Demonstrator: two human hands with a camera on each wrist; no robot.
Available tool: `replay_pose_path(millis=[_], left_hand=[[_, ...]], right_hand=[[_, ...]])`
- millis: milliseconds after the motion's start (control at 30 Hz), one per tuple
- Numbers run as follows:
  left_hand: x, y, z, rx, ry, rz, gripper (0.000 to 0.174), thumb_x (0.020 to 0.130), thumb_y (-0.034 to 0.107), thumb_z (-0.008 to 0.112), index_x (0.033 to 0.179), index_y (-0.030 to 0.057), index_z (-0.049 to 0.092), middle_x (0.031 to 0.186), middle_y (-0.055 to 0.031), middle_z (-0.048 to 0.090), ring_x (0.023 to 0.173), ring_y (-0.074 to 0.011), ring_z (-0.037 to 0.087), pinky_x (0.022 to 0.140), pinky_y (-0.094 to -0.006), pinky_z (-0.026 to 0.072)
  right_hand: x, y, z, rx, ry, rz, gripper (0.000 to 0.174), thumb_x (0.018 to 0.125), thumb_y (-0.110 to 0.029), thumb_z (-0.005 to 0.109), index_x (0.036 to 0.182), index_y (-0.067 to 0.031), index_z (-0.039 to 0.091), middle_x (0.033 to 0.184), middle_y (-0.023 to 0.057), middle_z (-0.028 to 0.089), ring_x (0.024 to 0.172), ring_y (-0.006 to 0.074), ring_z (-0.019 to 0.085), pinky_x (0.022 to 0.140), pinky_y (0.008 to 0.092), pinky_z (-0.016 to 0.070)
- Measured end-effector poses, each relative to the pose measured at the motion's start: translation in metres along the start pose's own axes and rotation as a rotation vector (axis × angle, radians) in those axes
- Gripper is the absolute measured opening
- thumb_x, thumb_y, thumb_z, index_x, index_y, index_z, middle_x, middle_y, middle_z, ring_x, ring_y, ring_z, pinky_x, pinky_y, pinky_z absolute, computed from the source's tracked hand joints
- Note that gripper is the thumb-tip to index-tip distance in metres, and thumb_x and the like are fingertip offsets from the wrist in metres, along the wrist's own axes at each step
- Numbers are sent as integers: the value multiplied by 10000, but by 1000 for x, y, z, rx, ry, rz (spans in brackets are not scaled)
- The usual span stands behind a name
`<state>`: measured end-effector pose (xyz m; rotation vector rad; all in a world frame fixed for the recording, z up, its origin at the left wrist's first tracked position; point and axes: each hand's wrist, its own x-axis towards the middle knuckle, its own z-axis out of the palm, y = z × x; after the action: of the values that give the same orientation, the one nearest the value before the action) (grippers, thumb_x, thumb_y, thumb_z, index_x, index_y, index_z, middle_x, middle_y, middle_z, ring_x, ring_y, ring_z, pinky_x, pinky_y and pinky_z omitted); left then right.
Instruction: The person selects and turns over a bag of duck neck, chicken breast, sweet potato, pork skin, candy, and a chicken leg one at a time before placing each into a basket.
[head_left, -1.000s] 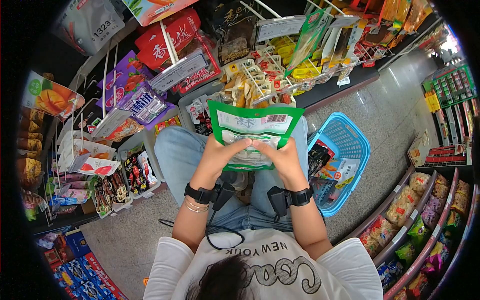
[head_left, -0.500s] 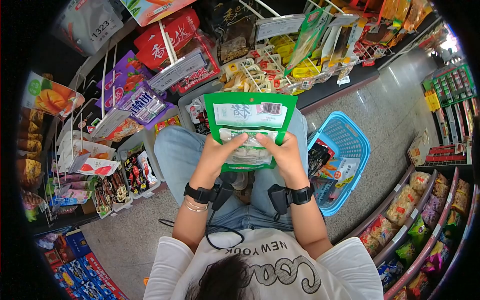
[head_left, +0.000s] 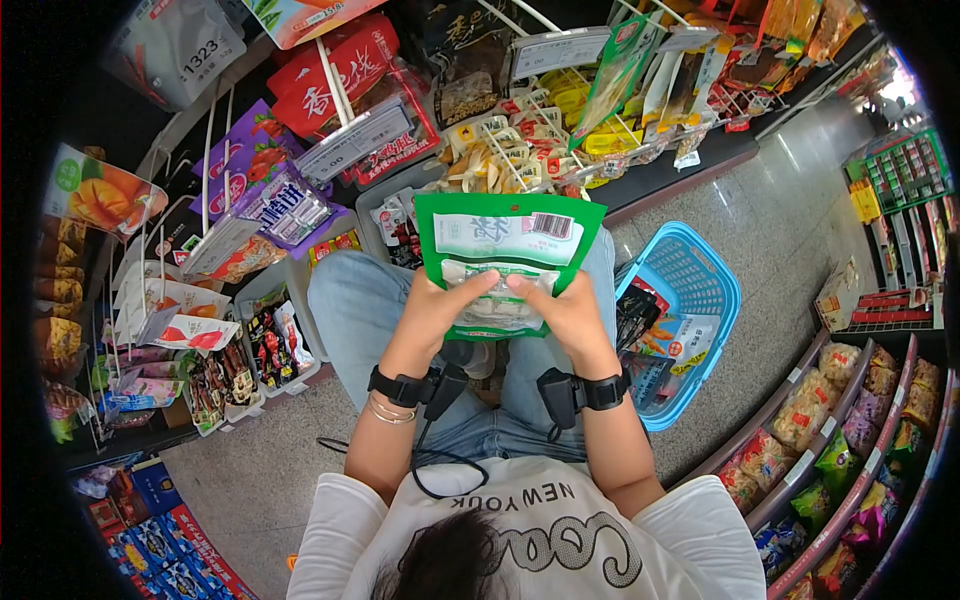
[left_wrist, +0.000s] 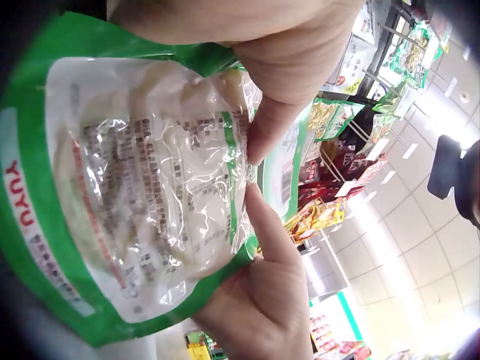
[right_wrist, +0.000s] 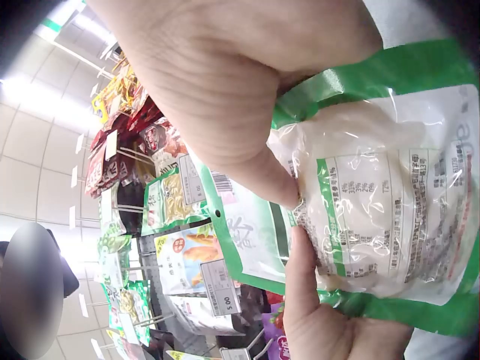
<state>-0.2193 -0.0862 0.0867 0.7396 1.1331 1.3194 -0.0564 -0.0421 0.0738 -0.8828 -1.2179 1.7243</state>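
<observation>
A green-edged snack bag [head_left: 500, 225] with a clear window and a barcode is held up over the person's lap. The left hand [head_left: 435, 305] grips its left side and the right hand [head_left: 573, 308] its right side, with both thumbs lying on the clear window and their tips close together. Other fingers are hidden behind the bag. In the left wrist view, the bag [left_wrist: 150, 180] shows printed text through wrinkled clear plastic, and the left hand [left_wrist: 255, 45] pinches its edge. In the right wrist view, the right hand [right_wrist: 217, 97] pinches the same bag [right_wrist: 375, 202].
A blue basket [head_left: 728, 330] with several packages stands on the floor by the right leg. Hanging snack bags, among them a purple one [head_left: 250, 165], and shelf bins [head_left: 300, 375] lie ahead and left. Curved shelves [head_left: 800, 480] of packages stand at the right.
The bag's upper part has tilted back, showing more of its printed face than a second ago, and has turned slightly. Both hands keep their grip, the thumbs shifting a little.
</observation>
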Motion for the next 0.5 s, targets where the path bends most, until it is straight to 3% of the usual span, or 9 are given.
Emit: replay_pose_path(millis=[500], left_hand=[[-1, 1, 1, -3, -16, 2, 436, 789, 60, 684, 1187, -3, 518, 1128, -74, 597, 1010, -144, 563, 873, -288, 443]], right_hand=[[-2, -3, 2, 26, 34, 14, 250, 802, -56, 684, 1034, 21, 629, 963, 66, 661, 848, 108, 595, 742, 255, 480]])
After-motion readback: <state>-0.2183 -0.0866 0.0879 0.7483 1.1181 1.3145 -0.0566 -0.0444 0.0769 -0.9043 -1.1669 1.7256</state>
